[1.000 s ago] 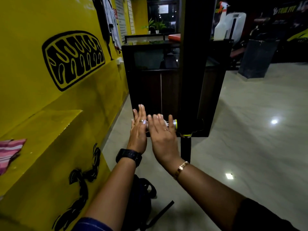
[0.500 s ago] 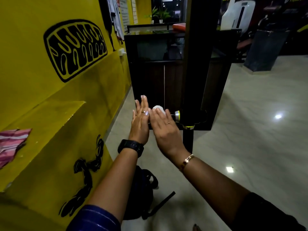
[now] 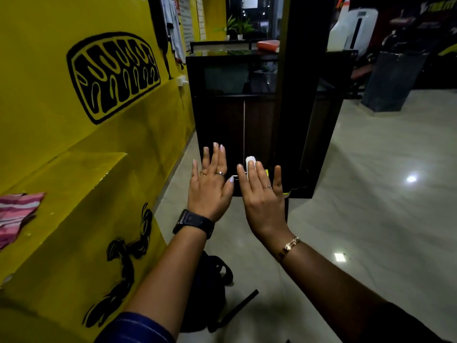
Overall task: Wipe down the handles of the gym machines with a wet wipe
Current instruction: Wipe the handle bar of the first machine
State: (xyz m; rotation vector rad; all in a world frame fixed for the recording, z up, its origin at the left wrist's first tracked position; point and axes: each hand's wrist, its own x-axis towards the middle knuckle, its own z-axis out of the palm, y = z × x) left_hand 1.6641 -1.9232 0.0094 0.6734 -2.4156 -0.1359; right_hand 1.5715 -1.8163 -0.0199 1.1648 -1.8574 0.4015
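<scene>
Step in hand, by judgement: wiping the horizontal handle (image 3: pixel 236 176) at frame centre, which is mostly hidden under the hands. The wet wipe (image 3: pixel 250 160) shows white past the fingertips of the right hand (image 3: pixel 262 194), seemingly pressed flat on the bar. To do it well: hold the wipe under the palm, roll it round the bar and cover the full length. The left hand (image 3: pixel 210 186) lies just beside, palm down. Grip, both hands: fingers straight and spread, pinching nothing.

Yellow wall (image 3: pixel 74 169) hemming the left, dark cabinet (image 3: pixel 222 115) blocking ahead, black upright post (image 3: pixel 301 95) just right, open floor (image 3: pixel 383 194) far right, backpack (image 3: pixel 210 288) underfoot.
</scene>
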